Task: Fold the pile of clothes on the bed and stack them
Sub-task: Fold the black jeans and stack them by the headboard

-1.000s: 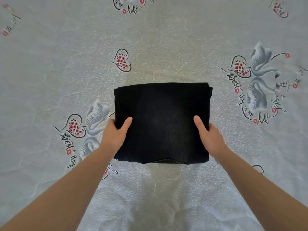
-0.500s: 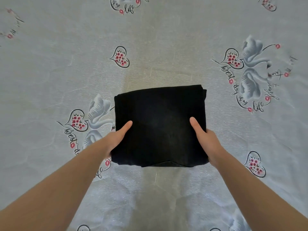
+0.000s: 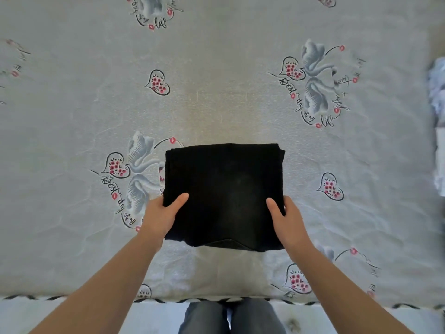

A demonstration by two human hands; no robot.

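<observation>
Gripping the folded black garment [image 3: 225, 196] by its sides, left hand [image 3: 160, 216] and right hand [image 3: 287, 220].
Nearly square, slightly longer toward 12 o'clock; fingers hidden beneath.

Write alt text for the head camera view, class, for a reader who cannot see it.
Two bare hands grip a folded black garment by its sides, left hand and right hand with thumbs on top, over a grey bedsheet printed with swans and hearts. More pale clothes lie blurred at the right edge.
</observation>
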